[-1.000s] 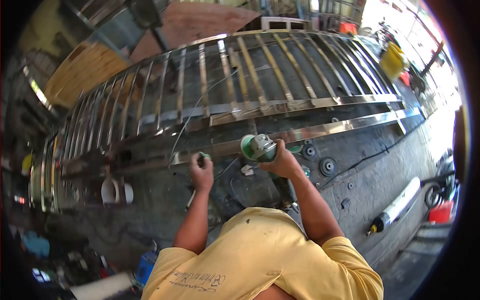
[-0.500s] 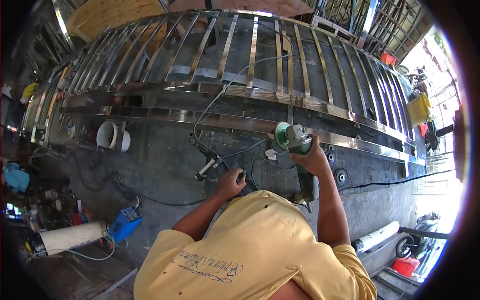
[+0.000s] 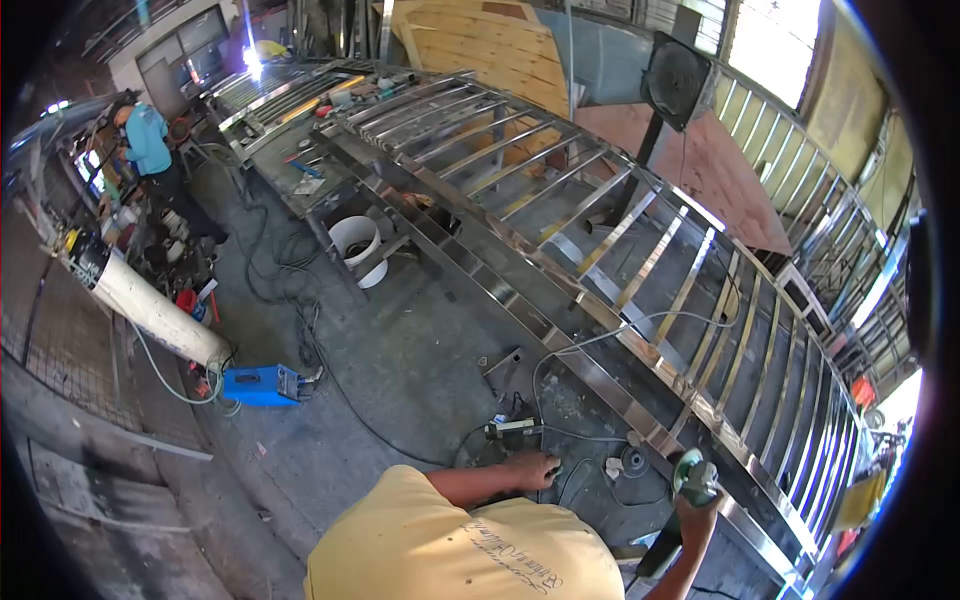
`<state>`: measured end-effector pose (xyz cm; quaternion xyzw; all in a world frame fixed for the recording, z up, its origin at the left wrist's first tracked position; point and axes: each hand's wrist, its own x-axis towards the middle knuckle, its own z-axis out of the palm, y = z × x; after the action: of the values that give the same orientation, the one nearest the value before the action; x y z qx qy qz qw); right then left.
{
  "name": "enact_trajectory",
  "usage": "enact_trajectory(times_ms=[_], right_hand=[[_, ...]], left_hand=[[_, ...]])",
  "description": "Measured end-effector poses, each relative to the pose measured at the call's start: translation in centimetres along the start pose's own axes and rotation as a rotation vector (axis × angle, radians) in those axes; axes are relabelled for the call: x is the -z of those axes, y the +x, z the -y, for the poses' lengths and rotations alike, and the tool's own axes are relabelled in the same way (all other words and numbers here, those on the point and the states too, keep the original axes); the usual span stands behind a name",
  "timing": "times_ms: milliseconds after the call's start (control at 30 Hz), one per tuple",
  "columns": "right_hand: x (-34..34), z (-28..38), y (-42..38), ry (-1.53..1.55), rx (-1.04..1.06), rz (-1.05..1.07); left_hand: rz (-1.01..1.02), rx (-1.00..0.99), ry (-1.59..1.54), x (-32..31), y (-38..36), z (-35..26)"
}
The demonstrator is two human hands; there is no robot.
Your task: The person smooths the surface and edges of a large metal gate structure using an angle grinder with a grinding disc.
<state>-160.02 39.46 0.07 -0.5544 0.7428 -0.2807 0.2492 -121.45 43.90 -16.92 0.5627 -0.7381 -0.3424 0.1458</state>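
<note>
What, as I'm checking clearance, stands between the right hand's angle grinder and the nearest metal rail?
Nothing visible: the angle grinder in the right hand overlaps the nearest metal rail in view; whether its disc touches is unclear.

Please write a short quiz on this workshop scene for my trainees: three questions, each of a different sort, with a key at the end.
1. Which of the wearer's hands holds the green handheld angle grinder with the round disc?

2. True or false: the blue box-shaped machine sits on top of the slatted frame of shiny metal bars.

3. What colour is the top worn by the co-worker in dark trousers at the upper left?
A. Red
B. Blue
C. White

Key:
1. The right hand.
2. False; it sits on the dark grey floor, near the end of the long white cylinder.
3. B.
</note>
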Motion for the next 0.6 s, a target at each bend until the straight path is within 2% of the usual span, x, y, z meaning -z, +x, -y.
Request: enact_trajectory(times_ms=[167, 267, 333, 433, 467, 500, 533, 567, 600], right_hand=[[1.1, -5.4, 0.1, -0.012, -0.053, -0.071], [2.3, -9.3, 1.0, 0.133, -0.072, 0.088], [2.9, -7.6, -0.8, 0.163, -0.071, 0.129], [4.3, -2.3, -3.4, 0.23, -0.1, 0.462], [2.9, -7.5, -1.8, 0.178, -0.141, 0.563], [1.8, -8.0, -1.5, 0.12, -0.175, 0.666], [1.8, -8.7, -1.8, -0.005, -0.123, 0.685], [1.2, -9.4, -1.8, -0.121, -0.058, 0.654], [0.9, -6.8, -2.7, -0.212, -0.002, 0.629]], left_hand=[[0.085, 0.049, 0.13, 0.7, 0.2, -1.3], [0.081, 0.072, 0.172, -0.3, 0.5, -1.8], [0.112, 0.105, 0.173, 0.3, 0.6, -2.3], [0.087, 0.118, 0.154, 0.0, 0.5, -2.0], [0.064, 0.109, 0.134, -0.4, 0.5, -1.7], [0.04, 0.099, 0.116, -0.5, 0.2, -1.6], [0.017, 0.089, 0.097, -0.5, 0.1, -1.4], [0.034, 0.096, 0.098, -0.5, 0.0, -1.2], [0.05, 0.103, 0.097, -0.1, -0.2, -1.4]])
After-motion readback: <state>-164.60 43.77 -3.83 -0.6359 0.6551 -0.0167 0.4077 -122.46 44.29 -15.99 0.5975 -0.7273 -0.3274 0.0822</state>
